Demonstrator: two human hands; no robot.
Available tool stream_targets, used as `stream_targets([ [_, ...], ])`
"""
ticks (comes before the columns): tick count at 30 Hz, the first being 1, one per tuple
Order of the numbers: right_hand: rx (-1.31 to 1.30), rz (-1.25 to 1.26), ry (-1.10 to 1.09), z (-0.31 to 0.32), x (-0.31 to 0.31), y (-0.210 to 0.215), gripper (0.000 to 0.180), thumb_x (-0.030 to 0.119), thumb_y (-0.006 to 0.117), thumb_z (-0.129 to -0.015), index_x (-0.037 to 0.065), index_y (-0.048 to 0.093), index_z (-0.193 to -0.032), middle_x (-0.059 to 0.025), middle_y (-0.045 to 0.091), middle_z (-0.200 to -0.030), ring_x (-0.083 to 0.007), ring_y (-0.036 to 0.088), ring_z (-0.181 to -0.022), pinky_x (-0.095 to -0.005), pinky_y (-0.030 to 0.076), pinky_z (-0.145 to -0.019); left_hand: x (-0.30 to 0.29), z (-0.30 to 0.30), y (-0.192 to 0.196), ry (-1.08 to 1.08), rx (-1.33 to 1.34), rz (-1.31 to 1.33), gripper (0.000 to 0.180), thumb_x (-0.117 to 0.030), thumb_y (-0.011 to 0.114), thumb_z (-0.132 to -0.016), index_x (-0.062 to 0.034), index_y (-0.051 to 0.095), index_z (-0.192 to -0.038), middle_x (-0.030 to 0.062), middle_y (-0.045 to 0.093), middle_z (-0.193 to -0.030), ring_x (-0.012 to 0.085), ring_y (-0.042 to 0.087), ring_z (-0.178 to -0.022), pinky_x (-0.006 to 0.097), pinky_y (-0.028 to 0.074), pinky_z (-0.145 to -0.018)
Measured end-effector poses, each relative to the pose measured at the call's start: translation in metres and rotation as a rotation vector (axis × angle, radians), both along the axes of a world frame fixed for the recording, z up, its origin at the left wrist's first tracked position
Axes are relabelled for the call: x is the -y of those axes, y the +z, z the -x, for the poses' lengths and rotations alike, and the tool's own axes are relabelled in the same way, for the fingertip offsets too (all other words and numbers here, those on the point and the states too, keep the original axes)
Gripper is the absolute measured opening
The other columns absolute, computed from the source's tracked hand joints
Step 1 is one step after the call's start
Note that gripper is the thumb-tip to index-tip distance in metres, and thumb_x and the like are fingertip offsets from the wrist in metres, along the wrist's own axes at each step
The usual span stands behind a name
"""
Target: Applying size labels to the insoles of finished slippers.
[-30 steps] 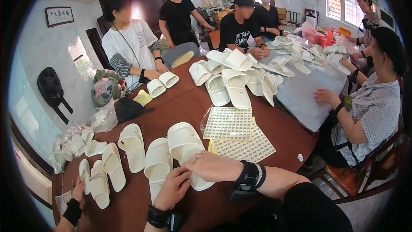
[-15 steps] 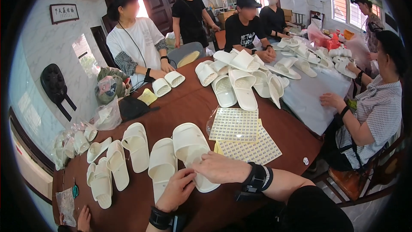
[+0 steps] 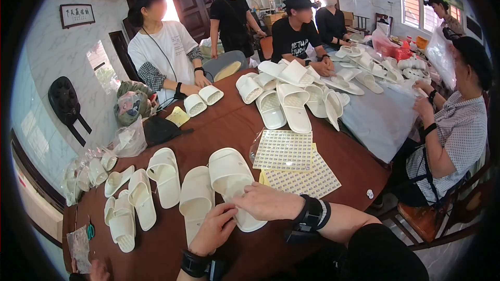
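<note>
A pair of white slippers lies before me, one white slipper (image 3: 229, 169) at the right and its mate (image 3: 196, 198) at the left. Over the heel of the right slipper my two hands meet. My left hand (image 3: 212, 230) has thumb and forefinger pinched together; whatever they hold is too small to make out. My right hand (image 3: 272, 203) is curled with its fingertips down against the footbed, touching the left fingertips. What lies under those fingers is hidden. Beyond the right hand are two sticker sheets, a white one (image 3: 284, 149) on top of a yellowish one (image 3: 307, 178).
More white slippers (image 3: 140, 198) stand on the brown-covered table (image 3: 208, 130) at left, near teal-handled scissors (image 3: 90, 231). A slipper heap (image 3: 289, 93) fills the far middle. Several people sit or stand around; a co-worker (image 3: 442, 140) sits at right. Another person's hand (image 3: 99, 270) shows lower left.
My hands have barely moved. The co-worker at right has lifted a hand off the grey sheet, and a clear bag stands higher there. The hand at lower left has shifted down.
</note>
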State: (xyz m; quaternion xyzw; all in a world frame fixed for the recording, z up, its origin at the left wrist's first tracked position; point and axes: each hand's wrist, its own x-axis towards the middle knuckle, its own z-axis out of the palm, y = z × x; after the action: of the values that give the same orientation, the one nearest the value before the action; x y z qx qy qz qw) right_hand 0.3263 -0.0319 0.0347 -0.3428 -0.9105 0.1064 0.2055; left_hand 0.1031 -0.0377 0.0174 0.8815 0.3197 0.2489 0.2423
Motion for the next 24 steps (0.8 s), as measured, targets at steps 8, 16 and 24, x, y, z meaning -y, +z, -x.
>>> stream_targets([
  [8, -0.002, 0.024, 0.008, -0.0007, 0.0007, 0.0034, 0.018, 0.002, 0.053, -0.08, 0.002, 0.058, -0.097, -0.0149, 0.064, -0.086, -0.0321, 0.059, -0.088, -0.0403, 0.043, -0.08, -0.0004, 0.0008, -0.0019, -0.001, 0.006, 0.01, 0.03, -0.004, 0.063, -0.084, 0.0016, 0.063, -0.113, 0.0152, 0.058, -0.119, 0.0322, 0.056, -0.111, 0.037, 0.045, -0.096],
  [16, -0.018, 0.022, 0.011, -0.0013, 0.0029, 0.0018, 0.019, 0.002, 0.053, -0.08, 0.002, 0.057, -0.098, -0.0149, 0.063, -0.085, -0.032, 0.058, -0.088, -0.04, 0.042, -0.081, 0.0015, 0.0009, -0.0004, 0.0, -0.003, 0.024, 0.03, -0.003, 0.063, -0.084, 0.0016, 0.063, -0.113, 0.0155, 0.057, -0.12, 0.0322, 0.055, -0.112, 0.037, 0.045, -0.096],
  [24, 0.001, 0.007, 0.019, -0.0009, -0.0021, -0.0046, 0.019, 0.003, 0.052, -0.081, 0.002, 0.057, -0.099, -0.0143, 0.063, -0.083, -0.0316, 0.058, -0.087, -0.0401, 0.042, -0.081, -0.0015, 0.0009, -0.0027, -0.001, -0.01, 0.014, 0.031, -0.002, 0.062, -0.084, 0.0021, 0.062, -0.114, 0.0155, 0.057, -0.119, 0.0322, 0.055, -0.112, 0.036, 0.045, -0.096],
])
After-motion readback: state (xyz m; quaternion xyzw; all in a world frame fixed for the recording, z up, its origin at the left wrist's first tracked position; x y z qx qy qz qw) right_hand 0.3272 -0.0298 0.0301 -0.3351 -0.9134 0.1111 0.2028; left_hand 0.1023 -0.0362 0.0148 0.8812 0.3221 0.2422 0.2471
